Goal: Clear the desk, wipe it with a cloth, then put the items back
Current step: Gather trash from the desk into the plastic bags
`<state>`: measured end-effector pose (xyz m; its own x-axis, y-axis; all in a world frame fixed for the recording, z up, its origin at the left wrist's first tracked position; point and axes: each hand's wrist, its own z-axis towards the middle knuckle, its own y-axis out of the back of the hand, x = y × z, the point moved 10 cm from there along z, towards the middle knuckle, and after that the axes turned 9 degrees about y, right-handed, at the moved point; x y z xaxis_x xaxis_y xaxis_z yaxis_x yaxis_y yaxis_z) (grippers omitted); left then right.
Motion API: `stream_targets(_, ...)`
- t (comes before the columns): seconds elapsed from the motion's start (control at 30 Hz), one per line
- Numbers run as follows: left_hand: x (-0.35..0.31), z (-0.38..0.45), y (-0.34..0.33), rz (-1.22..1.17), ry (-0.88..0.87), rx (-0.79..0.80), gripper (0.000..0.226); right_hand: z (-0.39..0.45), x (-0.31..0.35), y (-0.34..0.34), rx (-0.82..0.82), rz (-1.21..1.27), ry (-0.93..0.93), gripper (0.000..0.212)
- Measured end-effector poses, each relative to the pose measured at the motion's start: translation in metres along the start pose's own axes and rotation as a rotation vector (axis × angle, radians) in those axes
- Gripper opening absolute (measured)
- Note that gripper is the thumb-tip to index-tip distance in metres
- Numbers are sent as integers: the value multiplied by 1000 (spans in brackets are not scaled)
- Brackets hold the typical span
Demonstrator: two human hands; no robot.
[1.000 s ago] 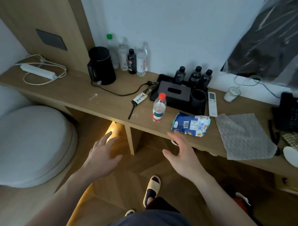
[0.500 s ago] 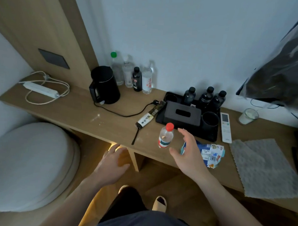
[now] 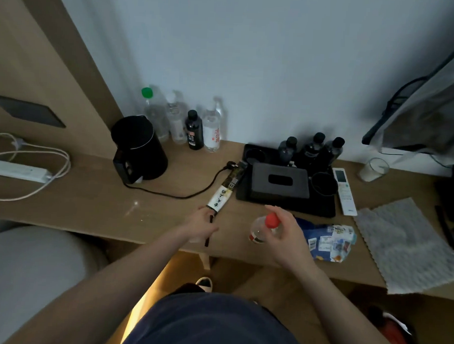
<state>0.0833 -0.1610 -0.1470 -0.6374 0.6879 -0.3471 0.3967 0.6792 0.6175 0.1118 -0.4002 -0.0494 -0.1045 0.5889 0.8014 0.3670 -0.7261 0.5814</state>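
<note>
The worktop (image 3: pixel 95 192) is a long wooden shelf along the wall, still crowded, so by my judgement the clearing has barely begun and the main risks lie in the crowding. The black kettle (image 3: pixel 139 148) stands far left of centre with its cord (image 3: pixel 178 194) trailing right to a plug beside the black tray (image 3: pixel 287 205); an item dragged across that cord could, I think, tug the kettle or snag. The grey cloth (image 3: pixel 405 244) lies spread at the right with its near edge hanging over the worktop's front, and a careless brush might send it to the floor. The blue snack bag (image 3: pixel 329 241) sits just right of the right hand (image 3: pixel 285 236), near the front edge, and could be knocked off as the hand lifts away. That hand's grip is curled round the red-capped bottle (image 3: pixel 264 226), a small clear bottle with a red and white label, tilted near the front of the worktop; it looks light and slick, so a loose hold might let it slip. The left hand (image 3: pixel 200 224) rests with its grip closed over the thin dark handle of the wrapped comb-like stick (image 3: pixel 221 197), whose white label bears dark characters; pulling it by the narrow end could leave it swinging into the cord.
</note>
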Motion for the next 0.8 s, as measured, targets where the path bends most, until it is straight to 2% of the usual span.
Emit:
stream_targets(0.2, -3, 52, 7, 63, 46, 32, 62, 1, -15, -4, -125, 56, -109, 18)
stream_targets(0.43, 0, 92, -7, -21, 71, 81, 51, 0, -14, -14, -172, 66, -128, 16)
stream_targets(0.63, -2, 88, -6, -32, 92, 27, 44, 0, -17, -11, -181, 59, -153, 18)
stream_targets(0.8, 14, 105, -14, -298, 179, 107, 40, 1, -15, -12, -182, 56, -166, 19)
